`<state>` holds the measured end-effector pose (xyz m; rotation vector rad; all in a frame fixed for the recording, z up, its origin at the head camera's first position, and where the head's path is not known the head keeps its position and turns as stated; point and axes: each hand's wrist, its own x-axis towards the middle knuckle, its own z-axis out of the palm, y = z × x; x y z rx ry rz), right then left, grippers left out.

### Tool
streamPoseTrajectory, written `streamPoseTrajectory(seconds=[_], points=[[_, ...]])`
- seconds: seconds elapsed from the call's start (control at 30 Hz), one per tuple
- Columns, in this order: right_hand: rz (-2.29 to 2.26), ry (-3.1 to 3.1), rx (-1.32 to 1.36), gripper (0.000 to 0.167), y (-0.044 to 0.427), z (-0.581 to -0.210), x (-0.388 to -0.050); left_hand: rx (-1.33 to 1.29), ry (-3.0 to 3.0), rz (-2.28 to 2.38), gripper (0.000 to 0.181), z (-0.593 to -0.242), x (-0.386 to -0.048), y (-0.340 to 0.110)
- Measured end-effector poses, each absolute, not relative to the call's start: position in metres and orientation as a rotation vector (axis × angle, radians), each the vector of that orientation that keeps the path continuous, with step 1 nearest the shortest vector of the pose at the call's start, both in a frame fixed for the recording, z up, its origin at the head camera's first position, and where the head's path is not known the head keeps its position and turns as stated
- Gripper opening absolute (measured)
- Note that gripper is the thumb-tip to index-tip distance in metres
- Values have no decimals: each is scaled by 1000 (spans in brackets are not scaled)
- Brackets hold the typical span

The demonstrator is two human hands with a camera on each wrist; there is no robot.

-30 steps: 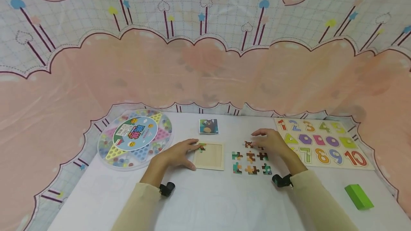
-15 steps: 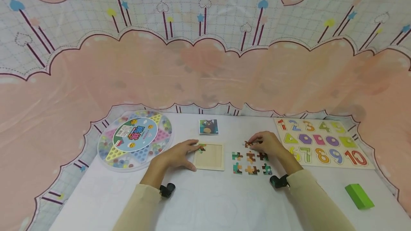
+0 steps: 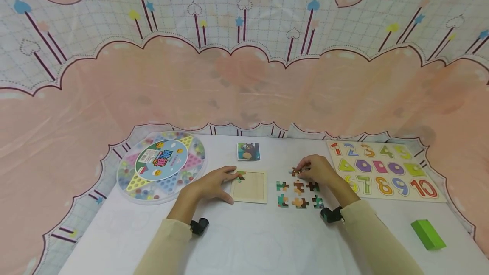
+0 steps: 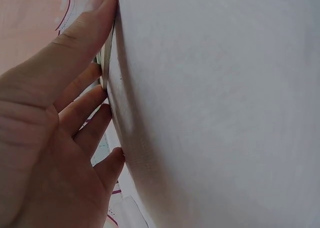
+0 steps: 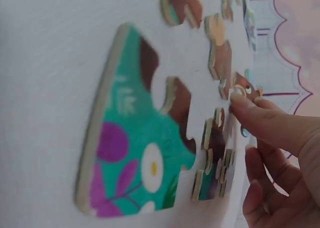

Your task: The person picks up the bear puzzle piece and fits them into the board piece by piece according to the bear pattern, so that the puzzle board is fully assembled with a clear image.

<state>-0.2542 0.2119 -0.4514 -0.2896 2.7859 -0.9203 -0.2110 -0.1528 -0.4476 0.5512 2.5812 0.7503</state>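
Note:
My right hand point(image 3: 320, 171) pinches a brown jigsaw piece point(image 3: 294, 172) between thumb and index finger. In the right wrist view, that piece shows a printed eye and stands tilted by the fingertips. Several other jigsaw pieces point(image 3: 300, 202) lie in rows just below this hand; one is partly hidden behind its fingers. My left hand point(image 3: 212, 183) rests at the left side of a square wooden puzzle tray point(image 3: 252, 191), fingers spread, thumb by its lower edge. A green and brown corner piece point(image 3: 240, 177) sits in the tray's upper left, near the index fingertip.
A bear picture card point(image 3: 248, 151) lies behind the tray. A round Chinese checkers board point(image 3: 161, 166) is at the left. To the right are a wooden number board point(image 3: 386, 171) and a green block point(image 3: 427, 234). A printed cloth hangs behind the table.
My right hand has come down and left onto the brown piece, and its fingers have closed on it; the piece is now slightly tilted. My left hand has stayed at the tray.

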Motion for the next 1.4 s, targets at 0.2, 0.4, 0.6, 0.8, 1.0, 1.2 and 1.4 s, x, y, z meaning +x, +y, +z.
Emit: streamPoseTrajectory(seconds=[0.2,0.4,0.6,0.8,1.0,1.2,1.4], points=[[-1015,2751,-354,4,210,-442,-254,552,2586,747,89,-449,-211,-153],[-1068,2760,-420,5,205,-433,-258,552,2592,748,88,-450,-211,-154],[-1106,2735,-438,8,196,-427,-261,548,2590,741,87,-450,-211,-154],[-1163,2704,-458,13,184,-424,-263,560,2594,740,88,-450,-211,-153],[-1219,2651,-434,21,169,-426,-262,562,2594,750,90,-451,-213,-153],[-1215,2635,-424,22,147,-432,-257,555,2596,747,90,-451,-213,-154],[-1241,2603,-457,23,126,-441,-249,557,2592,753,90,-450,-212,-154]])
